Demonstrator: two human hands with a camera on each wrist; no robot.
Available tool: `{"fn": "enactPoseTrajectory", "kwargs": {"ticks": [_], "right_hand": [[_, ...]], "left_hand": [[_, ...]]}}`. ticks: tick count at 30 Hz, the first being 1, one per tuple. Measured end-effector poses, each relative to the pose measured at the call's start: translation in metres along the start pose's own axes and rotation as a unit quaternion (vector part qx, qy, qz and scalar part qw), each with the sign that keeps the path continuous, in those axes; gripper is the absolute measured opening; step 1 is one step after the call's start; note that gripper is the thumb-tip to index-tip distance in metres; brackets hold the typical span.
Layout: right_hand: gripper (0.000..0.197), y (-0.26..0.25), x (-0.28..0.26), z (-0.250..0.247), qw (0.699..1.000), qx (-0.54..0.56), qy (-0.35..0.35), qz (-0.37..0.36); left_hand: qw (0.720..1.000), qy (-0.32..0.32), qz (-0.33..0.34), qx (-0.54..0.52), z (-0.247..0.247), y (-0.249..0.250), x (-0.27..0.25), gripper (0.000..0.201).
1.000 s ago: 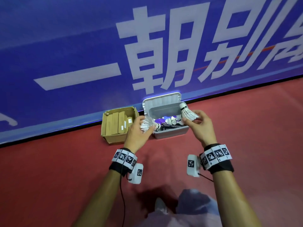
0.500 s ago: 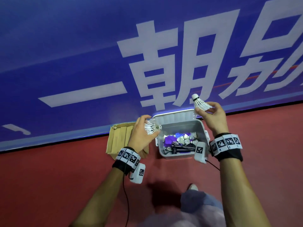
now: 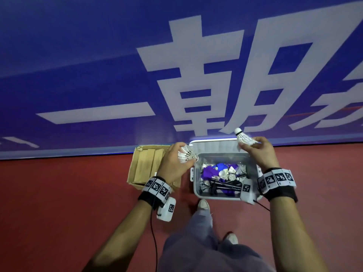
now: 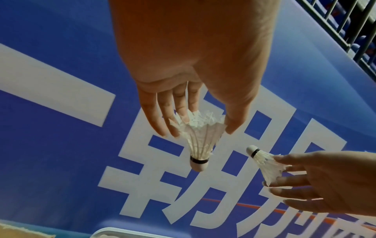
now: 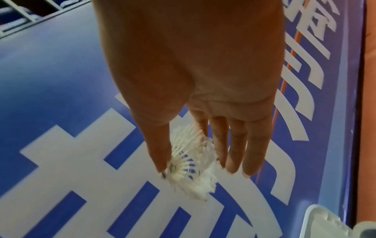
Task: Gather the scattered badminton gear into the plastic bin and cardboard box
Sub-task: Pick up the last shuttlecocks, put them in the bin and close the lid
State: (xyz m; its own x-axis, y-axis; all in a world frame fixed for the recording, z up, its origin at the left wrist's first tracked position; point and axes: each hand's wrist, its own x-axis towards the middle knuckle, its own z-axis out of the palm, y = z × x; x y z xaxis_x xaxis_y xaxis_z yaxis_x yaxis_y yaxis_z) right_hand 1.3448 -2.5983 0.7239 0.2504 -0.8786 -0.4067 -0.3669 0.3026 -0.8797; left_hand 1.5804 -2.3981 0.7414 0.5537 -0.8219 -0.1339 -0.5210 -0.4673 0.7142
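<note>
White feathers show in both hands, one shuttlecock apiece, held above the containers on the red floor [image 3: 68, 203]. The left hand [image 3: 173, 165] pinches its left shuttlecock [image 3: 186, 155] by the feather skirt between thumb and fingertips; in the left wrist view that shuttlecock [image 4: 200, 141] hangs cork down from the fingers [image 4: 156, 119], the thumb on one side of the skirt and the fingers on the other. This hand sits over the gap between the cardboard box [image 3: 137, 167] and the plastic bin [image 3: 196, 193], the cork pointing toward the bin. The right hand [image 3: 259, 152] grips the right shuttlecock [image 3: 243, 137] by its feathers too, cork tilted up and to the left, above the bin's far right corner near the raised lid [image 3: 212, 144]. From the right wrist the feather cone [image 5: 191, 164] is a little blurred, caught between thumb and forefinger, with the other fingers [image 5: 236, 149] held straight beside it. Inside the grey bin lie more white shuttlecocks [image 3: 227, 172], purple and blue items I cannot identify [image 3: 210, 171] and dark racket handles [image 3: 222, 186]. The cardboard box stands just beside the bin on its left and holds tan packets standing in a row [image 3: 147, 165]. Both containers sit against a blue banner with large white characters [image 3: 196, 75]. Grey trousers [image 3: 202, 248] and a shoe [image 3: 203, 204] show below.
</note>
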Motion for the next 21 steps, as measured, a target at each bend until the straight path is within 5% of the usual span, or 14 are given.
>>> {"fn": "enactPoseTrajectory", "kwargs": {"ticks": [5, 10, 17, 21], "right_hand": [[0.044, 0.015, 0.052, 0.007, 0.993, -0.115, 0.0, -0.001], [0.043, 0.082, 0.099, 0.027, 0.972, -0.224, -0.054, 0.046], [0.056, 0.252, 0.182, 0.062, 0.913, -0.358, -0.152, 0.124], [0.065, 0.358, 0.227, 0.082, 0.873, -0.42, -0.212, 0.129]], "left_hand": [[0.994, -0.104, 0.026, -0.002, 0.032, -0.008, 0.101, 0.055], [0.969, -0.231, 0.012, 0.087, 0.1, -0.036, 0.188, 0.061], [0.897, -0.355, -0.002, 0.263, 0.238, -0.151, 0.23, 0.072], [0.868, -0.336, 0.029, 0.365, 0.31, -0.228, 0.223, 0.064]]}}
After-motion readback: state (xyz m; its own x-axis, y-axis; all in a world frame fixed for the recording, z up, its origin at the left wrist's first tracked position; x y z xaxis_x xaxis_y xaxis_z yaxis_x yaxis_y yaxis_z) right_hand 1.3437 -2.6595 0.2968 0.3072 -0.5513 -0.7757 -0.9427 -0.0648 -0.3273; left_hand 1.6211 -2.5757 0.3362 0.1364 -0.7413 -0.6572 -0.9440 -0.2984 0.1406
